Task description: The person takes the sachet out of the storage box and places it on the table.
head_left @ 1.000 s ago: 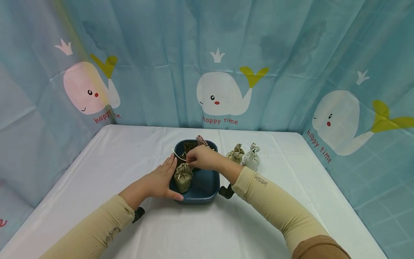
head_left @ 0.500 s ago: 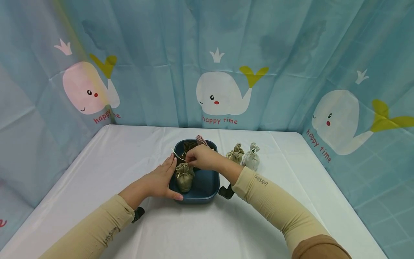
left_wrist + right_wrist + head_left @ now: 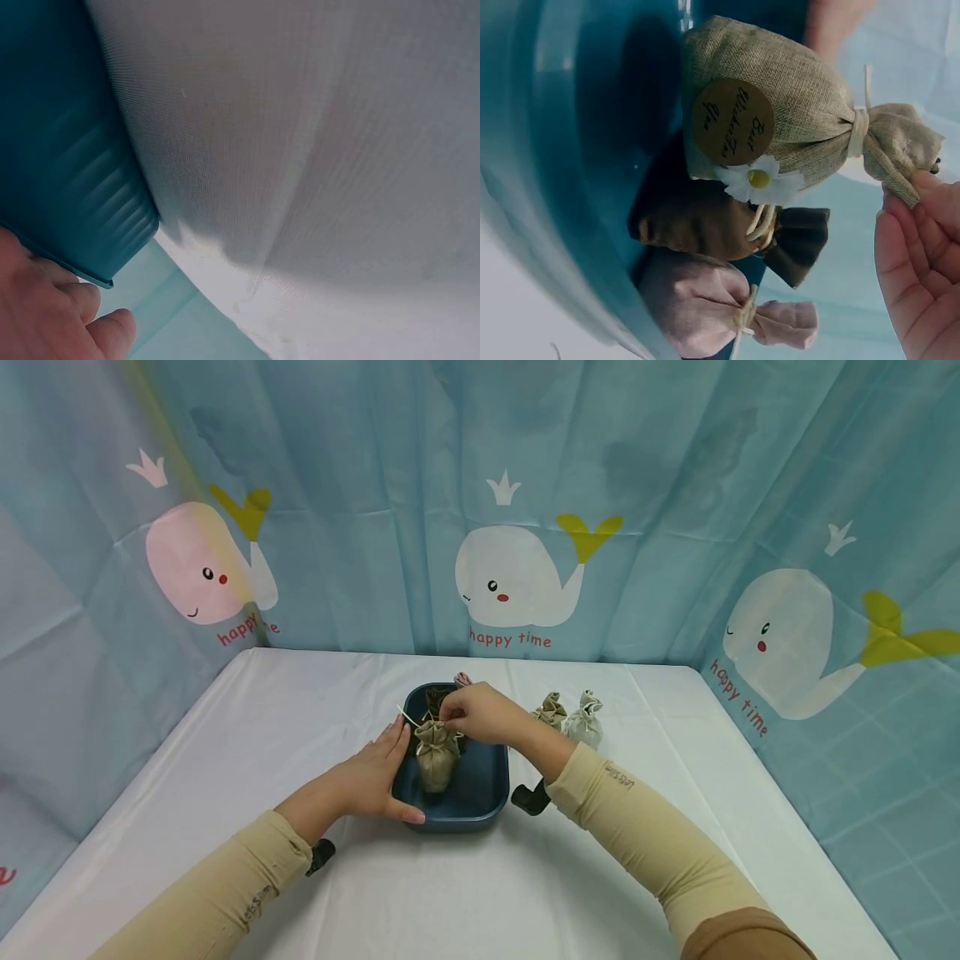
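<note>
My right hand [image 3: 487, 714] pinches the gathered top of an olive-tan cloth pouch [image 3: 437, 767] over the blue bin [image 3: 480, 806]. In the right wrist view that pouch [image 3: 780, 90] bears a round label and a white daisy, and the thumb and fingers of the hand [image 3: 926, 259] hold its neck end. Beside it in the bin lie a dark brown pouch [image 3: 697, 225] and a pink pouch [image 3: 697, 296]. My left hand [image 3: 367, 781] rests spread on the bin's left rim, fingers along the side and thumb at the near corner; its fingers [image 3: 75, 296] touch the rim.
Right of the bin stand a tan pouch [image 3: 552, 710] and a pale grey pouch [image 3: 584, 722], partly behind the right forearm. A white cloth [image 3: 360, 893] covers the table. A blue curtain [image 3: 360, 585] with whale prints hangs behind and at the sides.
The olive-tan pouch has risen and shifted slightly right and away from me, with my right hand pinching its top. My left hand has stayed on the bin's rim.
</note>
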Available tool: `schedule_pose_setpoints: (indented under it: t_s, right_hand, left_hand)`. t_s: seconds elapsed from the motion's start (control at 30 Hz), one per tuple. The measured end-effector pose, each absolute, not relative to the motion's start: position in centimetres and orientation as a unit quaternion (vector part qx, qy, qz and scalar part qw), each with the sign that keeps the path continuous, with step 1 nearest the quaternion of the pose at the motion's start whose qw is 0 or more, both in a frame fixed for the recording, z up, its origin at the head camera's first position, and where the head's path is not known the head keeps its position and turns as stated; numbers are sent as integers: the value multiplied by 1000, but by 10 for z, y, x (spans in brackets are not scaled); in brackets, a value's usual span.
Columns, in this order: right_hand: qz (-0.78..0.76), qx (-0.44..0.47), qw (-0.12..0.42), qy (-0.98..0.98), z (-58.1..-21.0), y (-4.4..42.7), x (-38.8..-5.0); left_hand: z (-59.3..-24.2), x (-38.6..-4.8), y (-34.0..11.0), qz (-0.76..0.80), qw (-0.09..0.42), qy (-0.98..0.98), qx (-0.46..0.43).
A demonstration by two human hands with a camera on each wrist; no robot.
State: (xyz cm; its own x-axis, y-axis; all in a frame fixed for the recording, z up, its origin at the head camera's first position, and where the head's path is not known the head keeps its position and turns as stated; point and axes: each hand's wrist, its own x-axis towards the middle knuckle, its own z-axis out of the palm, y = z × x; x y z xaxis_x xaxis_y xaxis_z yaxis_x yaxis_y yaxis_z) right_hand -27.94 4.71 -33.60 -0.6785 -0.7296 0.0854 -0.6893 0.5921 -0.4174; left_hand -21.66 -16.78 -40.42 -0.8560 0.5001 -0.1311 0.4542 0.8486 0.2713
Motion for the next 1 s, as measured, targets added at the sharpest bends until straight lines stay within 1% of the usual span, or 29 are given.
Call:
schedule_pose_setpoints:
  t_s: [0.17, 0.4, 0.67, 1.0]
  right_hand:
    - [-228, -382, 42, 895, -331, 52, -280]
    - [-279, -348, 57, 893, -320, 62, -280]
    - [-282, -319, 30, 904, -310, 76, -284]
    - [-309, -291, 28, 905, -296, 94, -285]
  left_hand:
    - [-404, -216, -167, 119, 97, 957, 247]
    - [-402, -214, -167, 122, 95, 957, 246]
    - [-401, -214, -166, 121, 94, 957, 248]
    - [-410, -220, -168, 101, 97, 959, 245]
